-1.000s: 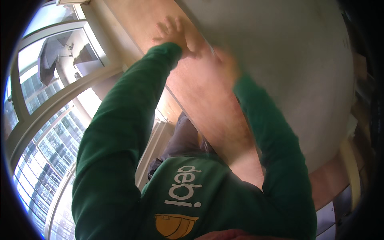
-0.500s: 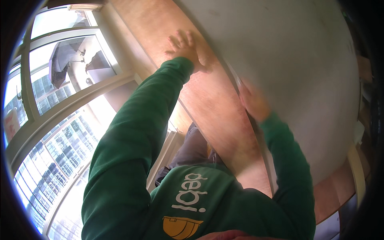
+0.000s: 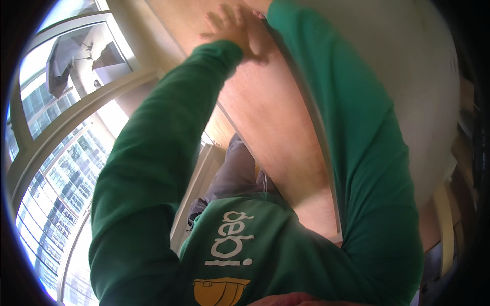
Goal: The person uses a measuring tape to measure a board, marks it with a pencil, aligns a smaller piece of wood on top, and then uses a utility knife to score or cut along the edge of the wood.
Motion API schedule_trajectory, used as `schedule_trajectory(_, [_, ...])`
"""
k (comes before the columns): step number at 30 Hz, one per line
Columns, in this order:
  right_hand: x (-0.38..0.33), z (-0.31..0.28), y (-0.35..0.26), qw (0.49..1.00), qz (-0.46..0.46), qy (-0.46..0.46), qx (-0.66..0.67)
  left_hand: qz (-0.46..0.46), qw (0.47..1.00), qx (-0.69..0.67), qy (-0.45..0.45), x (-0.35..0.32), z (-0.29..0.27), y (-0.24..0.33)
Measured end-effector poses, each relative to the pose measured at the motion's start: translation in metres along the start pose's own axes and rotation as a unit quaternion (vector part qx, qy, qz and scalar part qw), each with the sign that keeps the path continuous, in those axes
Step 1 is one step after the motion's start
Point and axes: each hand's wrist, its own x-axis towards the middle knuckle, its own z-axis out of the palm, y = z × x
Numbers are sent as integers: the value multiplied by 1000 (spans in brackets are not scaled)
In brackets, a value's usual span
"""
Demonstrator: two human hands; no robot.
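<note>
My left hand (image 3: pixel 229 33) lies on a long light-wood board (image 3: pixel 278 127), its fingers spread and pressed flat. At the upper edge of the picture my right hand (image 3: pixel 259 6) is at the board's right edge, beside the seam with a broad grey surface (image 3: pixel 423 92). Most of that hand is cut off or hidden by the green sleeve. Its visible fingers look bent together, with a small dark bit beneath them that I cannot make out.
A white-framed window (image 3: pixel 87 99) runs along the left, with a dark open umbrella (image 3: pixel 64 64) behind the glass. The board's near end reaches close to my body. A pale curved piece (image 3: pixel 444 229) like a chair part stands at the lower right.
My right hand has slid far forward along the board's right edge, from mid-board to the top of the picture. The left hand stays flat on the board; the whole view has shifted slightly.
</note>
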Motion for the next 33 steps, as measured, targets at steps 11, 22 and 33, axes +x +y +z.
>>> schedule_trajectory(11, [-304,13,242,987,-77,116,-85,12,999,29,30,-27,-4,44])
schedule_trajectory(22, [-374,-10,256,973,-104,204,19,11,999,33,-7,-43,-17,77])
schedule_trajectory(33, [-253,-26,193,987,-89,129,33,45,998,34,29,-52,-2,80])
